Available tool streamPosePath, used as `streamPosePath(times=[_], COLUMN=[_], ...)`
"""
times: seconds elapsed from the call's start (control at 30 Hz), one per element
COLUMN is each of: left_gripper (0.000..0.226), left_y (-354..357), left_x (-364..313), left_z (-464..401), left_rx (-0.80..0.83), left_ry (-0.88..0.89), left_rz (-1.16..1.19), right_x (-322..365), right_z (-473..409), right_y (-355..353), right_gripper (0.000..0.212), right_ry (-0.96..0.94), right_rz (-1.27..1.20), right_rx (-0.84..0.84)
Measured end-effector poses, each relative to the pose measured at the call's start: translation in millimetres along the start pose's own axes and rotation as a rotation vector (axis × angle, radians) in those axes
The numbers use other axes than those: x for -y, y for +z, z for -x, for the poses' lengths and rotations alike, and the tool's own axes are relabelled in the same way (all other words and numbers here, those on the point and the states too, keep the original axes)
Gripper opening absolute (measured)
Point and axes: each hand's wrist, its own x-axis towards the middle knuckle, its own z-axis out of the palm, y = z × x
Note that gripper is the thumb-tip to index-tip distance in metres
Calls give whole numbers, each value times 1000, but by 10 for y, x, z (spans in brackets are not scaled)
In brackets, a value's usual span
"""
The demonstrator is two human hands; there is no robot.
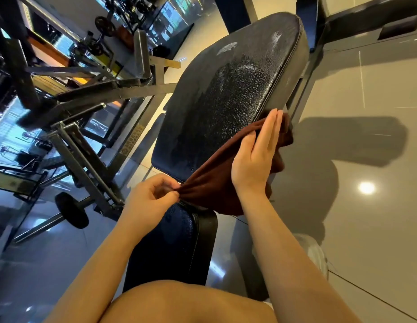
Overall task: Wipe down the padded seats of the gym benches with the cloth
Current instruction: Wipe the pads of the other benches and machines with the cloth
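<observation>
From the head camera, your right hand (256, 152) lies flat with straight, closed fingers, pressing the brown cloth (217, 183) against the right edge of the large black padded seat (226, 94). Your left hand (151, 197) pinches a bunched corner of that cloth between thumb and fingertips, just beside the seat's near corner. The cloth drapes over that corner and hangs down toward the smaller black pad (179, 238) below.

The seat's top shows wet streaks and duller dry patches toward the far end, so the wiping looks unfinished. With the cloth riding the edge and not the face, your next stroke could slide off the side and miss the top altogether.

The left pinch holds only a small gather; a firm pull from the flat right hand might tug it free and drop the cloth onto the tiled floor (366, 229).

The steel machine frame (86, 145) stands near your left arm, so a wide sweep leftward risks knocking it.
</observation>
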Motion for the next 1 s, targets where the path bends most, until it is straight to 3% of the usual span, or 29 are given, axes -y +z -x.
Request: streamPosePath(times=[0.17,0.37,0.43,0.53,0.63,0.73,0.8,1.0], left_gripper=[26,28,25,25,25,25,25,23], left_y=[55,78,84,87,78,76,73,87], left_x=[16,31,26,19,22,35,18,-102], left_z=[-18,-95,-95,-87,-71,-48,-29,5], left_rx=[36,39,34,11,6,8,14,47], left_ry=[22,24,10,-38,-67,-85,-89,-91], left_rz=[-31,-14,53,214,347,436,467,433], right_x=[22,-1,-47,-92,-62,10,80,233], right_z=[-201,-177,-254,-399,-532,-681,-773,-860], right_y=[71,1,-82,-285,-491,-732,-912,-1247], right_gripper=[59,51,41,42,44,31,20,15], right_ry=[-166,-149,-111,-58,-235,-315,-305,-282], right_rz=[50,-89,-102,-89,65,174,232,492], right_rx=[-42,-210,-183,-114,-25,7,34,225])
